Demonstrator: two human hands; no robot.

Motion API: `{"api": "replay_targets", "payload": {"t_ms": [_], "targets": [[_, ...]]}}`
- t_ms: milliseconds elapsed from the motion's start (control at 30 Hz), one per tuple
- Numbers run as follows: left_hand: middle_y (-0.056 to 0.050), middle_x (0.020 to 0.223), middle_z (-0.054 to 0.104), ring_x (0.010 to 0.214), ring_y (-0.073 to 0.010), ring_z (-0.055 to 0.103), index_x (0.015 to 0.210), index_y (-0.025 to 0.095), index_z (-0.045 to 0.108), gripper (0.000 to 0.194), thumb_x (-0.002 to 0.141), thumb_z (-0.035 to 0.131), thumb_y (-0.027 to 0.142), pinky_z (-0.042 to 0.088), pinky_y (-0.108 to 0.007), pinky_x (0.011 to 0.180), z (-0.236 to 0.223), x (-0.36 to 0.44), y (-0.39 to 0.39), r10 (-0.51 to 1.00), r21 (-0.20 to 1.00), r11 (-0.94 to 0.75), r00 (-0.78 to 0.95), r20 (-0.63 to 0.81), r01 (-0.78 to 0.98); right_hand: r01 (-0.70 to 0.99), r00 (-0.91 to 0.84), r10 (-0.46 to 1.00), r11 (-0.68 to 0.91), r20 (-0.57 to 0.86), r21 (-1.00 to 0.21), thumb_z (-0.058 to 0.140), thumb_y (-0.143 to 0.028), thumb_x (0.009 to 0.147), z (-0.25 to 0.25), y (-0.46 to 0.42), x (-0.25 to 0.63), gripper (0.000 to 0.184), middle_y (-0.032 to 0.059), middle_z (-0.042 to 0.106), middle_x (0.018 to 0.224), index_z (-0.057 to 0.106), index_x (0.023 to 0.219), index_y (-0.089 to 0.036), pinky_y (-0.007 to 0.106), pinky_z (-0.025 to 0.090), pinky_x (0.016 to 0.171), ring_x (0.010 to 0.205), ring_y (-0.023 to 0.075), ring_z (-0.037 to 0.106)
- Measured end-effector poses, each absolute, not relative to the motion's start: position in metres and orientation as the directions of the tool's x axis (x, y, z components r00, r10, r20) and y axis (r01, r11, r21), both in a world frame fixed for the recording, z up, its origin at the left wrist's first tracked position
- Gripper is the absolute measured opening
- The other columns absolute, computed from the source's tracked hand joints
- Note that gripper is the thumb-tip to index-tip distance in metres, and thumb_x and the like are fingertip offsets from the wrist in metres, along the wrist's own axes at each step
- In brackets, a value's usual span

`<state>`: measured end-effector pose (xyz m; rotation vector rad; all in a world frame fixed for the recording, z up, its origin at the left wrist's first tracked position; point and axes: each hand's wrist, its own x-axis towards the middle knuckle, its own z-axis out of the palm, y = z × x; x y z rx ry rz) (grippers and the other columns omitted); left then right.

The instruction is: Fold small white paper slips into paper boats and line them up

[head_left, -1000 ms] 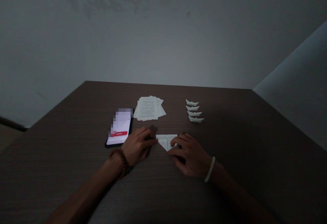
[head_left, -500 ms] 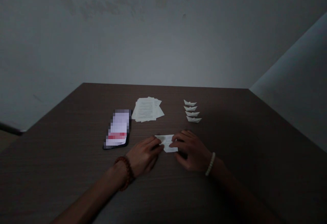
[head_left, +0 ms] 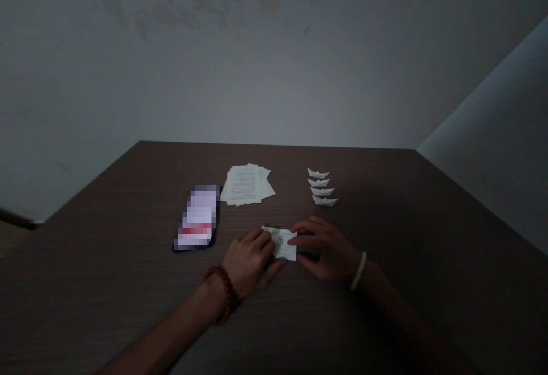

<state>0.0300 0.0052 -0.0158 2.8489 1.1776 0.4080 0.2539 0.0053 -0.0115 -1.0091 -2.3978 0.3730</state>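
A small folded sheet of printed paper [head_left: 283, 244] lies on the table in front of me, between my two hands. My left hand [head_left: 250, 261] has its fingers curled over the left part of the paper, with the thumb along the near edge. My right hand [head_left: 327, 248] grips the right edge, its index and middle fingertips on the top face and its thumb by the near corner. Part of the paper's left side is hidden under my left fingers. Beaded bracelets circle both wrists, brown on the left and pale on the right.
Several small white paper boats [head_left: 324, 200] stand in a column beyond my right hand. A loose stack of printed sheets [head_left: 245, 185] lies beyond my left hand. Left of that rests a phone [head_left: 199, 215] with a blurred screen. The brown table [head_left: 368, 164] meets a wall behind.
My left hand has shifted right, over more of the paper, and its thumb now reaches along the near edge. The paper has turned slightly. My right hand has moved little.
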Motion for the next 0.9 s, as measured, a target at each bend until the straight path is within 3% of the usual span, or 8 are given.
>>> {"api": "replay_targets", "payload": {"t_ms": [267, 500, 900], "targets": [[-0.008, 0.095, 0.057, 0.091, -0.0236, 0.053, 0.099, 0.019, 0.061, 0.027, 0.091, 0.046, 0.04, 0.045, -0.026, 0.055, -0.01, 0.027, 0.006, 0.682, 0.146, -0.73, 0.704, 0.198, 0.667, 0.584, -0.584, 0.715, 0.699, 0.385, -0.414, 0.064, -0.014, 0.076, -0.011, 0.004, 0.25, 0.019, 0.0045, 0.061, 0.107, 0.068, 0.093, -0.024, 0.035, 0.044, 0.082, 0.091, 0.0186, 0.053], [-0.007, 0.089, 0.051, 0.084, -0.0213, 0.049, 0.105, 0.02, 0.062, 0.024, 0.091, 0.043, 0.025, 0.044, -0.036, 0.07, -0.012, 0.025, 0.012, 0.636, 0.166, -0.772, 0.736, 0.233, 0.614, 0.554, -0.633, 0.665, 0.747, 0.397, -0.368, 0.063, -0.011, 0.078, -0.015, 0.005, 0.25, 0.016, 0.0035, 0.063, 0.104, 0.068, 0.085, -0.024, 0.034, 0.044, 0.08, 0.091, 0.019, 0.053], [-0.007, 0.086, 0.055, 0.08, -0.0199, 0.052, 0.092, 0.018, 0.068, 0.02, 0.087, 0.049, 0.023, 0.046, -0.034, 0.068, -0.024, 0.018, 0.017, 0.589, 0.246, -0.807, 0.712, 0.381, 0.537, 0.58, -0.554, 0.742, 0.669, 0.377, -0.465, 0.064, -0.021, 0.084, -0.023, 0.01, 0.244, 0.012, 0.0036, 0.066, 0.093, 0.067, 0.095, -0.022, 0.033, 0.044, 0.079, 0.085, 0.017, 0.055]]}}
